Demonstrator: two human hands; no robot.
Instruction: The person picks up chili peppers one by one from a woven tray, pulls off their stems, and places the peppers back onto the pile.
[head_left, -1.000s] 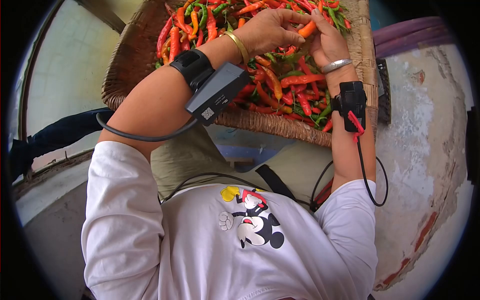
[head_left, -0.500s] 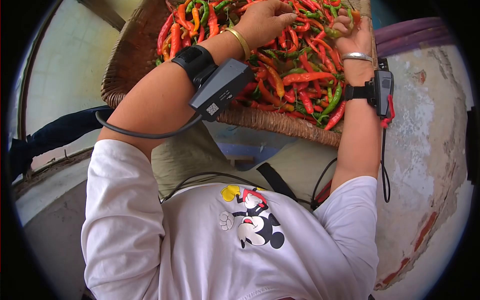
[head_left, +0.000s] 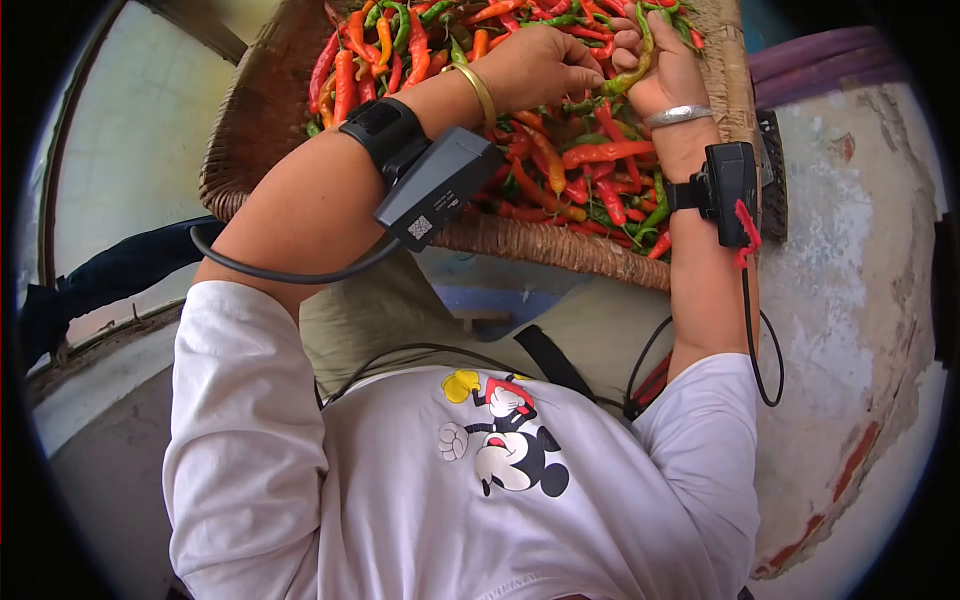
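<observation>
A woven basket [head_left: 560, 243] holds a heap of red, orange and green chili peppers [head_left: 610, 152]. My right hand [head_left: 665, 75], palm up at the basket's right side, has its fingers curled round a long yellow-green pepper [head_left: 640, 62]. From the left reaches my left hand [head_left: 545, 68], back upward, its thumb and fingers pinched together at the lower end of that pepper. What lies between these fingertips is too small to make out.
The basket rests above my lap [head_left: 400, 315]. A worn, peeling wall [head_left: 840, 250] and a purple cloth bundle [head_left: 825, 65] are on the right. At the left is a pale window-like panel [head_left: 140, 130]. Cables hang from both wrist devices.
My right hand has moved left and slightly down, bringing the yellow-green pepper to my left fingertips. My left hand has shifted slightly down, its fingers now pinched closer together.
</observation>
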